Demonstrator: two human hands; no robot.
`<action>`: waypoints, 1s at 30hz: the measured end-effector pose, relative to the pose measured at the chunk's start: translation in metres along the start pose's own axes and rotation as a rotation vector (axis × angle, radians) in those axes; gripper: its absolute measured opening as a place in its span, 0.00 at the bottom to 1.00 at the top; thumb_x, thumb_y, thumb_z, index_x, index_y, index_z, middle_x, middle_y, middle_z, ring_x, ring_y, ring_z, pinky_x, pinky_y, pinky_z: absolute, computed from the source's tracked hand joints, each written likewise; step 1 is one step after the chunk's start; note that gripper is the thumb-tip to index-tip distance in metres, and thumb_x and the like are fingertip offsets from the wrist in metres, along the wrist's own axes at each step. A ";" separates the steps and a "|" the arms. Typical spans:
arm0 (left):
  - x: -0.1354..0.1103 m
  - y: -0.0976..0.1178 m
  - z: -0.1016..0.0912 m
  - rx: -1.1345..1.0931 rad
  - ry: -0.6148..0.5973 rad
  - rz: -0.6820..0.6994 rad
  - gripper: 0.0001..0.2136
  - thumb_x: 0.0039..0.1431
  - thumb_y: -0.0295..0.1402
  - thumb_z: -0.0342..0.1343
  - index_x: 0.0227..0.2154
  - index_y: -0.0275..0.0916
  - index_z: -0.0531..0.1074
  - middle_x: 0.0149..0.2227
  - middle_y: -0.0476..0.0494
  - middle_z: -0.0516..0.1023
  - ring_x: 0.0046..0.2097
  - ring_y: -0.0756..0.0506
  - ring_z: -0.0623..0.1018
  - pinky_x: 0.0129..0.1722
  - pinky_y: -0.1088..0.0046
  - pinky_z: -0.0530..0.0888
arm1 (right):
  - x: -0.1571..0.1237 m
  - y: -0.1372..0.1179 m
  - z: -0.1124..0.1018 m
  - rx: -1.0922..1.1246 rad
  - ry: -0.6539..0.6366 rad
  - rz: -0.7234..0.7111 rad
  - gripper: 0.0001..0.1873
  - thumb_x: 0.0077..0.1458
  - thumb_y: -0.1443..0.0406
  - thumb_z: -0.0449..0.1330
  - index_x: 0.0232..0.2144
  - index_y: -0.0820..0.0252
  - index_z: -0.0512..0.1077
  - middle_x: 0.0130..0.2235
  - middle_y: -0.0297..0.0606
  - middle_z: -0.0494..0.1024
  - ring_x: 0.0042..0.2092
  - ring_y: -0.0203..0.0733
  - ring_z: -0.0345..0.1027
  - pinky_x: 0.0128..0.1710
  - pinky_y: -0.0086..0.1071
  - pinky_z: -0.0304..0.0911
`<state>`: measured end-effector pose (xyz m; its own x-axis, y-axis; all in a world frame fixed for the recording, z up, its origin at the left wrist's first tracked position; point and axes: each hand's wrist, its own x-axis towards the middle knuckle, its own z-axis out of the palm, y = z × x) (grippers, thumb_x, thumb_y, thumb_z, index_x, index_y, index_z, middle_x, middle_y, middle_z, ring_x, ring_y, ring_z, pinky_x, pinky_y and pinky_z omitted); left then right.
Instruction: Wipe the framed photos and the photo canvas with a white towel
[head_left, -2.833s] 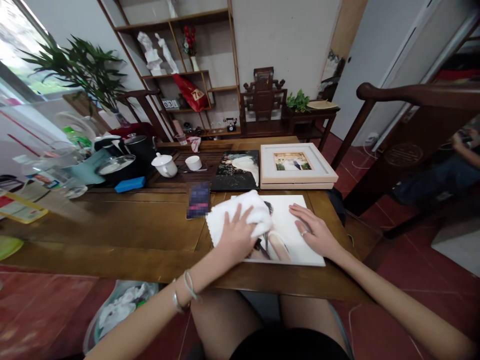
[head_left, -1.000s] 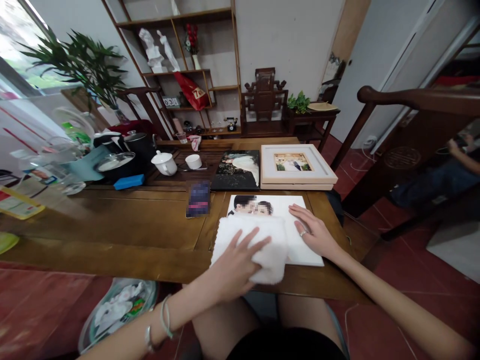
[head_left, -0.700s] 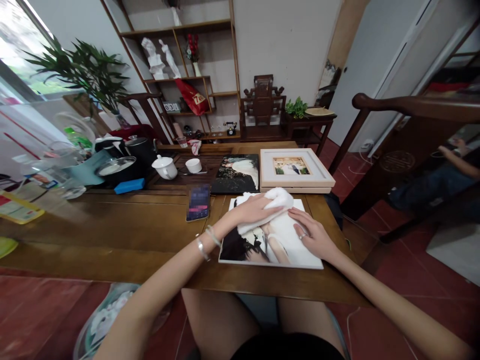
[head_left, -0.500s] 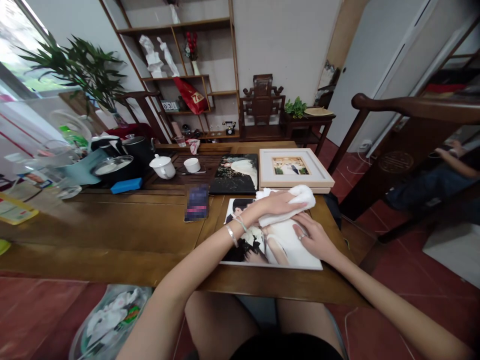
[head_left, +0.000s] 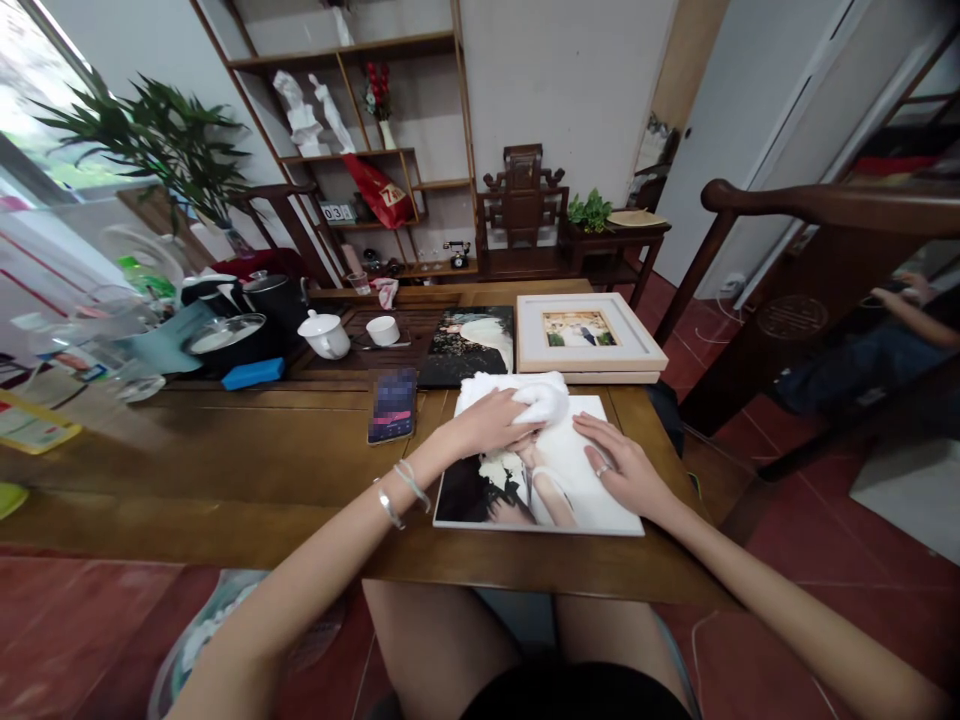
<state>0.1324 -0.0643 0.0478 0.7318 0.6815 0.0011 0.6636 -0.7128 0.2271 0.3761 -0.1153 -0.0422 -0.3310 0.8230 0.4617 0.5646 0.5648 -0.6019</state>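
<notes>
A photo panel [head_left: 600,500] with a printed picture of people lies flat near the front edge of the wooden table. My left hand [head_left: 495,420] is closed on a bunched white towel [head_left: 544,400] and presses it against the upper left part of the panel. The towel and hand hide the top of the picture. On the panel's right side my right hand [head_left: 619,460] rests flat, fingers stretched out, with a ring on one finger.
Behind the panel lie a dark photo panel [head_left: 472,350] and a pale wooden picture frame [head_left: 592,335]. A phone [head_left: 392,405] sits to the left. Farther left are a white teapot [head_left: 325,335], a small cup [head_left: 383,330] and a blue block [head_left: 253,374]. A wooden chair [head_left: 810,215] stands at right.
My left hand has slid the towel leftward across the panel, from its upper right to its upper left. My right hand has stayed nearly in place. The phone's screen has lit up.
</notes>
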 end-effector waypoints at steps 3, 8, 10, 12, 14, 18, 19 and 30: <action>-0.025 -0.004 0.004 0.093 0.007 -0.098 0.18 0.67 0.39 0.42 0.52 0.37 0.69 0.59 0.35 0.67 0.62 0.36 0.63 0.59 0.50 0.59 | 0.000 0.001 0.001 0.011 0.011 -0.007 0.19 0.59 0.65 0.51 0.52 0.56 0.70 0.55 0.44 0.72 0.60 0.49 0.60 0.59 0.53 0.56; -0.051 0.041 0.021 0.185 -0.029 -0.125 0.14 0.62 0.36 0.50 0.48 0.40 0.73 0.64 0.37 0.59 0.67 0.33 0.53 0.60 0.38 0.52 | 0.000 0.001 0.001 0.016 0.012 -0.004 0.19 0.59 0.65 0.52 0.52 0.54 0.70 0.55 0.43 0.72 0.60 0.49 0.60 0.59 0.54 0.56; -0.057 0.069 0.030 0.194 -0.038 -0.070 0.14 0.61 0.35 0.51 0.46 0.40 0.75 0.65 0.38 0.58 0.67 0.31 0.52 0.60 0.37 0.53 | 0.000 0.001 0.001 0.017 0.014 0.006 0.19 0.59 0.65 0.52 0.52 0.54 0.70 0.55 0.43 0.72 0.60 0.50 0.61 0.59 0.53 0.57; -0.058 0.089 0.035 0.194 -0.041 -0.014 0.14 0.60 0.36 0.52 0.45 0.39 0.75 0.65 0.38 0.59 0.66 0.30 0.53 0.58 0.36 0.55 | 0.000 0.001 0.000 0.012 0.016 0.014 0.19 0.58 0.65 0.51 0.51 0.54 0.71 0.55 0.43 0.72 0.59 0.50 0.61 0.58 0.53 0.58; -0.054 0.094 0.035 0.184 -0.034 -0.009 0.14 0.60 0.36 0.52 0.45 0.40 0.75 0.64 0.38 0.59 0.66 0.30 0.54 0.58 0.36 0.57 | 0.000 0.001 0.000 0.005 0.014 0.014 0.19 0.58 0.65 0.51 0.50 0.54 0.72 0.55 0.44 0.72 0.59 0.51 0.61 0.58 0.53 0.58; -0.028 0.065 0.026 0.162 -0.052 -0.088 0.14 0.61 0.34 0.50 0.47 0.39 0.73 0.64 0.37 0.59 0.67 0.33 0.53 0.58 0.38 0.57 | 0.000 0.001 -0.001 0.011 0.009 -0.009 0.18 0.58 0.65 0.51 0.50 0.55 0.71 0.55 0.44 0.72 0.59 0.50 0.61 0.58 0.52 0.58; -0.020 0.054 0.024 0.162 -0.046 -0.097 0.15 0.62 0.35 0.50 0.48 0.38 0.72 0.64 0.37 0.59 0.67 0.33 0.53 0.58 0.39 0.57 | 0.000 0.001 0.000 0.011 0.010 -0.010 0.18 0.59 0.65 0.52 0.51 0.54 0.71 0.55 0.44 0.72 0.59 0.50 0.61 0.58 0.52 0.57; -0.053 0.103 0.041 0.208 -0.035 0.021 0.14 0.61 0.39 0.51 0.46 0.40 0.75 0.65 0.35 0.57 0.66 0.27 0.52 0.57 0.35 0.57 | 0.000 0.001 -0.004 0.026 -0.046 0.012 0.26 0.53 0.69 0.52 0.54 0.54 0.69 0.57 0.45 0.69 0.60 0.52 0.59 0.58 0.54 0.57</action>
<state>0.1686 -0.1808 0.0309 0.7485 0.6624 -0.0312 0.6631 -0.7483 0.0212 0.3796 -0.1156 -0.0402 -0.3592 0.8311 0.4246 0.5491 0.5561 -0.6238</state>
